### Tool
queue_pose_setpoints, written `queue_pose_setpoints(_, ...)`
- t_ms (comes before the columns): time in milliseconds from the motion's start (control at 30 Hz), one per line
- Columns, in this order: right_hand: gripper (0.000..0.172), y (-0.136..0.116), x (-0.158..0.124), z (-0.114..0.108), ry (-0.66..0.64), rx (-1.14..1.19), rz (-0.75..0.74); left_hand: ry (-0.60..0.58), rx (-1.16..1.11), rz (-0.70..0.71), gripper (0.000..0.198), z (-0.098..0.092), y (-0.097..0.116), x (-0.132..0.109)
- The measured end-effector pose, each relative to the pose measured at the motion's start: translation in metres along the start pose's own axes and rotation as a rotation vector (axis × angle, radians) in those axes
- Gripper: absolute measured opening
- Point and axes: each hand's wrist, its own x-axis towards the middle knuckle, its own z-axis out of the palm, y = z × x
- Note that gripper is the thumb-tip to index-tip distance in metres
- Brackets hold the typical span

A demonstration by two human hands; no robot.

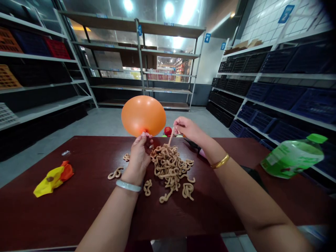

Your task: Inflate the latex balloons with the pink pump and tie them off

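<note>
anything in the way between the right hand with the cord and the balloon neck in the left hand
Nothing visible does. The right hand pinches a tan cord strand beside the orange balloon, whose neck the left hand holds; only open air lies between. The cord pile lies below, a red object behind.

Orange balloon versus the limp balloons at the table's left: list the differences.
The orange balloon is inflated and round; the limp balloons are flat and crumpled. The left hand pinches the orange balloon's neck, the right hand a tan cord; the limp balloons lie untouched on the table. Both include orange.
</note>
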Motion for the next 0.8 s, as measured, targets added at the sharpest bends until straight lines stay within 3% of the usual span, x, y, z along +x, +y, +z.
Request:
queue_pose_setpoints(133,0.015,-0.034,-0.006,0.003,0.011,0.535,-0.008,-0.006,-0.017,-0.007,0.026,0.0,0.0,0.0)
queue_pose_setpoints(267,0.025,-0.065,-0.01,0.0,0.045,0.699,-0.067,-0.019,-0.027,-0.001,0.025,-0.002,-0.001,0.0)
queue_pose_setpoints(400,0.017,-0.073,-0.013,0.003,0.131,0.595,-0.058,-0.012,-0.031,-0.02,0.025,-0.001,-0.002,0.0)
queue_pose_setpoints(533,0.017,-0.062,-0.016,0.015,0.246,0.471,-0.134,-0.019,-0.034,-0.027,0.025,0.002,-0.002,-0.003)
queue_pose_setpoints(667,0.015,-0.045,-0.018,0.032,0.075,0.29,-0.175,-0.045,-0.009,-0.03,0.025,0.006,-0.003,-0.008)
queue_pose_setpoints(800,0.025,-0.031,-0.02,0.048,-0.067,-0.243,-0.358,-0.051,0.054,-0.043,0.03,0.008,-0.009,-0.01)
